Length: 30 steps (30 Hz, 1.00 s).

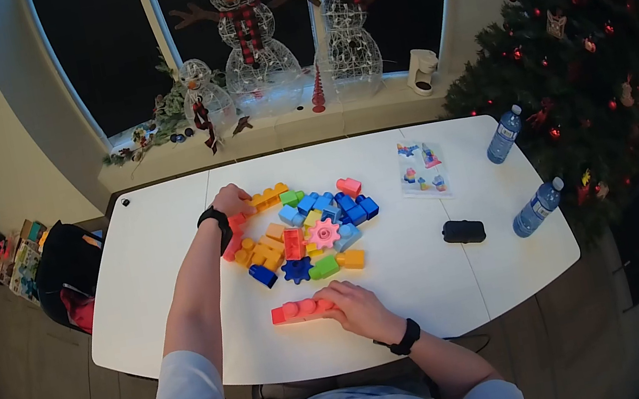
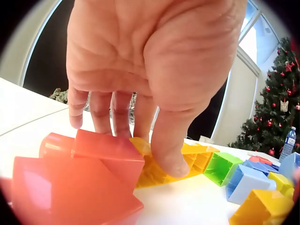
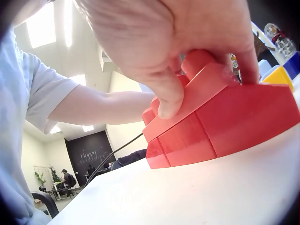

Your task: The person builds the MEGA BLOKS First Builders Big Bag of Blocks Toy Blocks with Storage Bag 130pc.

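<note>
At the far left of the block pile, my left hand (image 1: 232,200) reaches down over a long yellow toy building block (image 2: 150,171). Its thumb lies against the block's near side and the fingers go down behind it. Red blocks (image 2: 77,187) stand right beside that hand, close to the left wrist camera. Near the table's front edge, my right hand (image 1: 360,310) grips a row of joined red building blocks (image 3: 187,140), a long studded piece on top of others. Its thumb presses the near side, and the fingers reach over to the far side.
Mixed toy blocks, a pink gear (image 1: 323,234) and a blue gear (image 1: 297,270) lie mid-table between the hands. To the right are a picture sheet (image 1: 423,168), a black case (image 1: 464,231) and two water bottles (image 1: 504,134) (image 1: 539,207) near the table's edge.
</note>
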Motion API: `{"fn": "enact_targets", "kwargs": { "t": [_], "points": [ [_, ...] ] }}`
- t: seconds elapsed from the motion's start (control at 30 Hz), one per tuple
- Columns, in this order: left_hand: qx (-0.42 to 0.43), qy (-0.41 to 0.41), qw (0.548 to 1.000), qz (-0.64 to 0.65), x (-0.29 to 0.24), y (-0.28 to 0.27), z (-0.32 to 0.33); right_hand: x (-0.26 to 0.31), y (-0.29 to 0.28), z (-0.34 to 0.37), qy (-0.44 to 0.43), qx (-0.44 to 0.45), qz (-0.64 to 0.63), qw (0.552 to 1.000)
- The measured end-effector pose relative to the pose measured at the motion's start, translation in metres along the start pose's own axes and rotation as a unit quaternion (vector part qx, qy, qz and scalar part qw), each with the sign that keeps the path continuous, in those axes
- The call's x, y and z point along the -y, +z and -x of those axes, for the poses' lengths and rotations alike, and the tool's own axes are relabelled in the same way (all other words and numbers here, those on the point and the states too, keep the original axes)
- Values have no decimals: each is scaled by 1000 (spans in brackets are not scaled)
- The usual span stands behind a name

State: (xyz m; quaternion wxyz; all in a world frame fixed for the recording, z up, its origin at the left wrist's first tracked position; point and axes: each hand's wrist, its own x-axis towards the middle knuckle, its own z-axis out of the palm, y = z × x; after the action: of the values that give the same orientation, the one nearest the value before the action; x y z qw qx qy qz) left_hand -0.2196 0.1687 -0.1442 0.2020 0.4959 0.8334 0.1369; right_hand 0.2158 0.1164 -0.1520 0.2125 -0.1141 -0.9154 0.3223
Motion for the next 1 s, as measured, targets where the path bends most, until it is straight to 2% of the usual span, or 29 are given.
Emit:
{"fn": "enact_targets", "kwargs": {
  "t": [0.07, 0.3, 0.37, 0.4, 0.47, 0.53, 0.67, 0.73, 0.8, 0.83, 0.93, 1.0],
  "points": [
    [-25, 28, 999, -27, 3, 2, 0, 0, -1, 0, -2, 1, 7, 1000],
    [-8, -6, 1000, 5, -9, 3, 4, 1, 0, -2, -3, -7, 17, 1000],
    [-62, 12, 998, -27, -12, 5, 7, 2, 0, -3, -3, -8, 17, 1000],
    [-63, 13, 998, -26, -12, 3, 9, 2, 0, -3, -3, -8, 15, 1000],
    [-128, 59, 989, -36, -10, -4, 12, 2, 0, -3, -2, -7, 17, 1000],
    [-120, 70, 990, -27, -13, -27, 22, 1, 0, -2, 3, -1, 18, 1000],
    [-221, 137, 965, 28, -34, -62, 93, 3, -3, -3, 21, 9, -20, 1000],
    [-194, 168, 964, 66, -51, -58, 143, 2, -5, -1, 37, 17, -41, 998],
    [-125, 164, 976, 66, -65, -39, 193, -1, -4, 3, 11, 30, -53, 998],
    [-128, 221, 964, 67, -64, -22, 211, 0, -5, 4, 16, 35, -59, 997],
    [-58, 155, 984, 72, -78, 12, 259, 11, -8, 8, -3, 19, -68, 997],
    [-46, 147, 984, 90, -76, 38, 271, 14, -9, 8, -3, 5, -73, 997]
  ]
}}
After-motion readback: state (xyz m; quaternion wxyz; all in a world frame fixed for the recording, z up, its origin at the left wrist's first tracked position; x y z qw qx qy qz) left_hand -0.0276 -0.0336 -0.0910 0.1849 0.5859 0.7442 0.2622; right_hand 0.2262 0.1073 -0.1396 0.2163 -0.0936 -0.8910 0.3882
